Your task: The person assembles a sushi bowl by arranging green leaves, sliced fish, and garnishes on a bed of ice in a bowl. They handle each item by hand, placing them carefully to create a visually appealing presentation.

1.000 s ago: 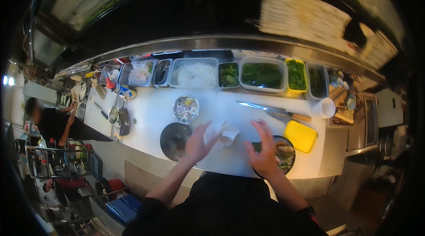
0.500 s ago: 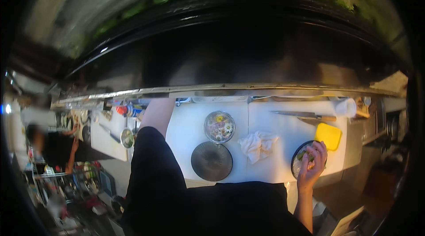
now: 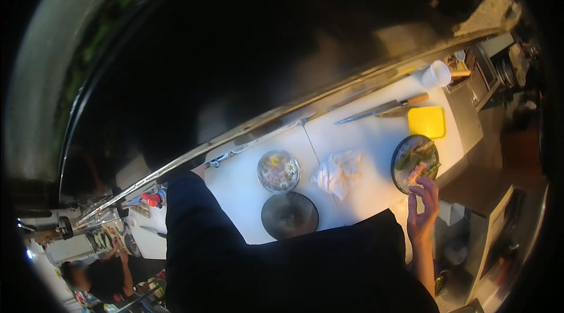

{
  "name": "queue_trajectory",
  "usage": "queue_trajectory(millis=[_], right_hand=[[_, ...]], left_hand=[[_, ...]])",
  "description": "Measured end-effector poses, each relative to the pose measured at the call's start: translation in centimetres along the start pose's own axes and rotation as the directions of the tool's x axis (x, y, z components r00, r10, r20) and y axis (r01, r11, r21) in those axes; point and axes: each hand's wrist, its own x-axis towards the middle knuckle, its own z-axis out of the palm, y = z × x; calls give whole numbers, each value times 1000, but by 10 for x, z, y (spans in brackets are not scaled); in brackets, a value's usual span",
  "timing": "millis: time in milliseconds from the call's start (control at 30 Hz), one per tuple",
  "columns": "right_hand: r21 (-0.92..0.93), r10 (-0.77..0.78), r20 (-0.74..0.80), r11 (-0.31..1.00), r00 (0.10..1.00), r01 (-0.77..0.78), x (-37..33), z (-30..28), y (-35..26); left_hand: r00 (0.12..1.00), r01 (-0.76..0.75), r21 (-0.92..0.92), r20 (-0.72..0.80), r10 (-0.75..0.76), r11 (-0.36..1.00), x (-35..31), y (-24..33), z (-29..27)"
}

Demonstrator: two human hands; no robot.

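touching plate (image 3: 405, 163), right hand (image 3: 424, 210)

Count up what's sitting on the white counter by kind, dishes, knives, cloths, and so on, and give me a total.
Round dishes: 3, the plate of greens, glass bowl, dark ribbed dish
Knife: 1
White cloth: 1
Yellow block: 1
White cup: 1
Total: 7
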Motion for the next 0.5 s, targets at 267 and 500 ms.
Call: queue_trajectory(millis=[267, 500], right_hand=[[13, 63, 76, 998, 995, -65, -9, 0, 6], [19, 66, 96, 997, 993, -69, -17, 5, 21]], left_hand=[[990, -142, -26, -2, 142, 990, 25, 17, -10], [972, -237, -43, -6, 237, 971, 43, 33, -15]])
